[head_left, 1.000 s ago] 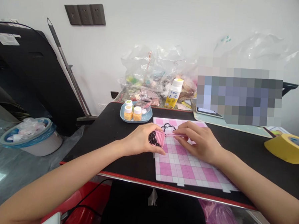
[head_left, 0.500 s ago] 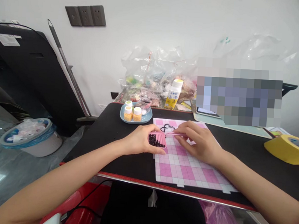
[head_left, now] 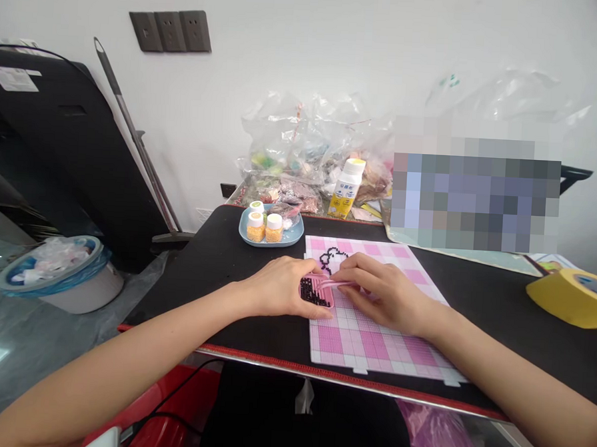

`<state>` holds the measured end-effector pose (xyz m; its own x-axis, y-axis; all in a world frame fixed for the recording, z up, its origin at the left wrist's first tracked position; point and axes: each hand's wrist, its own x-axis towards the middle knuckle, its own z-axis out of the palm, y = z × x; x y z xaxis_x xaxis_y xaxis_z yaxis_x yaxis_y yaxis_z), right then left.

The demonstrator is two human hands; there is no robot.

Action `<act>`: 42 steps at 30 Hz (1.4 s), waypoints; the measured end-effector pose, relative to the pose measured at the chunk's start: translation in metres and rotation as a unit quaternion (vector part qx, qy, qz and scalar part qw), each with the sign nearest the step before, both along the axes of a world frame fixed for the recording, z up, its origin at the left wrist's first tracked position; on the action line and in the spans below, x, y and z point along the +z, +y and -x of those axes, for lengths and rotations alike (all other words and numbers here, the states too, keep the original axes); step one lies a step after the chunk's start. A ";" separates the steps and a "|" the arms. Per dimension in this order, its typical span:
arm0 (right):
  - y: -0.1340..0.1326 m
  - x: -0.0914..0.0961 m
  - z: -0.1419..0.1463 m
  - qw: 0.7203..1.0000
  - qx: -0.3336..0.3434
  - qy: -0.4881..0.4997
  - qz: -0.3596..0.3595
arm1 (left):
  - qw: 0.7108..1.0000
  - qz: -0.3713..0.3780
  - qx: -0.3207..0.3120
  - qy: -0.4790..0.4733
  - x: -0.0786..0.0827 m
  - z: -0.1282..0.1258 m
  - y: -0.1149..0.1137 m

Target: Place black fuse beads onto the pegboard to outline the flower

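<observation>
My left hand grips a small pink ridged tray by its sides, over the left edge of the pegboard. Black beads fill much of the tray. Pink tweezers are pinched in my right hand, their tips inside the tray among the beads. Whether the tips hold a bead is too small to tell. Below both hands lies a pink-and-white checked pegboard. Near its far left part, black beads form a curved outline, partly covered by my right hand.
A blue plate with bead jars stands behind my left hand. Farther back are a yellow-and-white bottle and plastic bags. A large yellow tape roll lies at the right. The table's red front edge is close.
The tweezers have moved from over the pegboard, beside the bead outline, left and down into the tray. My left hand and the tray have shifted slightly nearer to me.
</observation>
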<state>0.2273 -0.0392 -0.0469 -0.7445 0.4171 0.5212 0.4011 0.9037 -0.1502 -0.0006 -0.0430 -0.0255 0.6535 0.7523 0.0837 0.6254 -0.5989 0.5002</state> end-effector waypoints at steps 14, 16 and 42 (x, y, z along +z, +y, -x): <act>0.000 0.000 0.000 1.000 -0.005 -0.016 -0.021 | 1.000 0.000 0.000 0.014 0.000 0.000 0.000; 0.001 0.000 0.000 1.000 -0.005 -0.015 -0.027 | 1.000 -0.001 -0.001 0.017 0.000 0.000 0.000; 0.000 0.000 0.002 1.000 0.001 -0.013 -0.018 | 1.000 0.002 -0.005 0.014 0.001 -0.001 0.000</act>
